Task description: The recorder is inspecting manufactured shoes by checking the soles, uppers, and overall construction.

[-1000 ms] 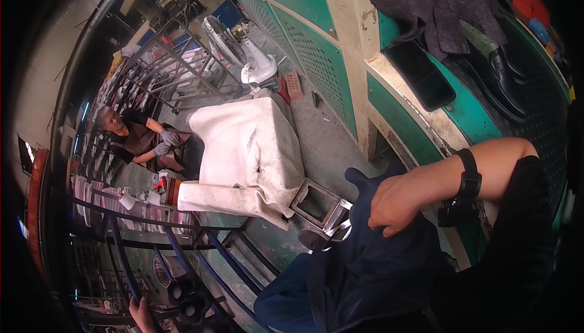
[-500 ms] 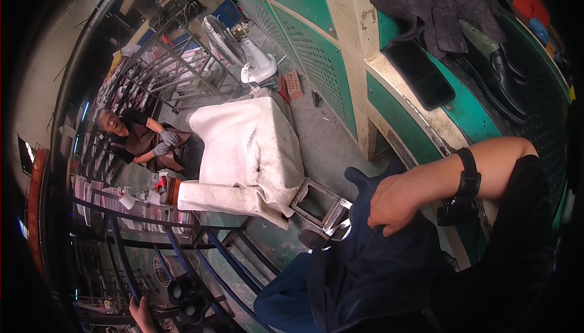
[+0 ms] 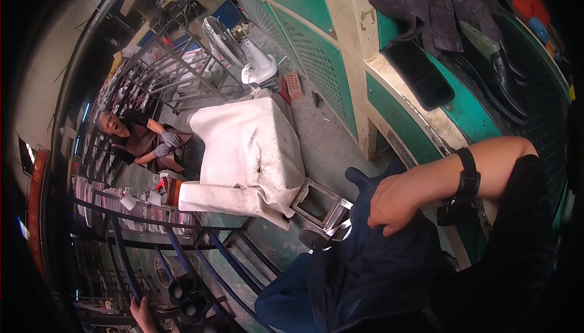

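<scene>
My right hand [image 3: 392,205] rests over the dark blue cloth [image 3: 380,254] on my lap. Its fingers droop loosely, somewhat apart, with nothing visible in them; a black band circles that wrist. At the lower left, my left hand [image 3: 143,315] is closed around a dark blue bar of a metal rack [image 3: 125,266], and part of the hand is cut off by the dark rim. Beside it, black cup-shaped parts [image 3: 188,299] sit on the rack.
A white cloth [image 3: 237,150] drapes a boxy shape ahead. Behind it stand a fan [image 3: 255,59] and a brick [image 3: 294,85]. A seated person [image 3: 149,138] wears grey gloves. Green machine panels [image 3: 316,47] rise at right, with a phone [image 3: 420,74] and dark glove [image 3: 432,4] on a ledge.
The view has shifted very slightly. The seated person's head and gloved hands have moved a little. Both my hands stay where they were.
</scene>
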Tool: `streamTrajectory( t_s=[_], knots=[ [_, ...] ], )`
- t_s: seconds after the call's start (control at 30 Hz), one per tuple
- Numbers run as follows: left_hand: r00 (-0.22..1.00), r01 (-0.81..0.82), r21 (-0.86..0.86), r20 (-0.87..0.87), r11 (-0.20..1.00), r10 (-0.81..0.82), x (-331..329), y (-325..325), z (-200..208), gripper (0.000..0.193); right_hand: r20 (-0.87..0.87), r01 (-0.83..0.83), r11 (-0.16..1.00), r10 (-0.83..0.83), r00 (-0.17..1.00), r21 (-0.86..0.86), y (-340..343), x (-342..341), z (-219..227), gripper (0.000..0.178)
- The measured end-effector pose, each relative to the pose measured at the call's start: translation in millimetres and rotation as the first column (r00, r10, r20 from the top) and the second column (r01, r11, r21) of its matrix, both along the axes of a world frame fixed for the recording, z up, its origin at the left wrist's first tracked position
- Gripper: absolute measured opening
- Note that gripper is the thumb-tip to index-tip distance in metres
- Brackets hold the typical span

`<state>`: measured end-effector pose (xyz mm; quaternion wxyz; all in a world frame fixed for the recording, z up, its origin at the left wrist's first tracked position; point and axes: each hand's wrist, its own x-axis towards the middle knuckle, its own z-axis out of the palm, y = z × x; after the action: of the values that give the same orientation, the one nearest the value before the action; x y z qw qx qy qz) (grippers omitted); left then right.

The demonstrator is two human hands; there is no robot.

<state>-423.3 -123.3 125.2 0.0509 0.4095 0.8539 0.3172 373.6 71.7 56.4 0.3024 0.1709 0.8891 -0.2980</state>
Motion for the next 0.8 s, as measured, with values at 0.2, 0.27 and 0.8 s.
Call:
streamTrajectory(
  t_s=[0.2,0.27,0.8],
  knots=[
    [0.999,0.042,0.010,0.024,0.999,-0.043,-3.1,-1.2,-0.7,0.029,0.019,0.006,1.000,-0.006,1.000,-0.008,0.0,-0.9,0.7,0.044],
    [0.999,0.027,-0.004,0.033,1.000,-0.027,-3.9,-2.0,-0.5,0.028,0.014,-0.013,1.000,0.013,1.000,-0.005,1.2,-1.3,-0.4,0.045],
    [0.992,0.099,-0.011,-0.073,0.995,-0.099,0.4,0.7,-0.9,0.027,0.021,-0.018,1.000,0.018,1.000,-0.003,0.5,-1.3,1.6,0.047]
  ],
)
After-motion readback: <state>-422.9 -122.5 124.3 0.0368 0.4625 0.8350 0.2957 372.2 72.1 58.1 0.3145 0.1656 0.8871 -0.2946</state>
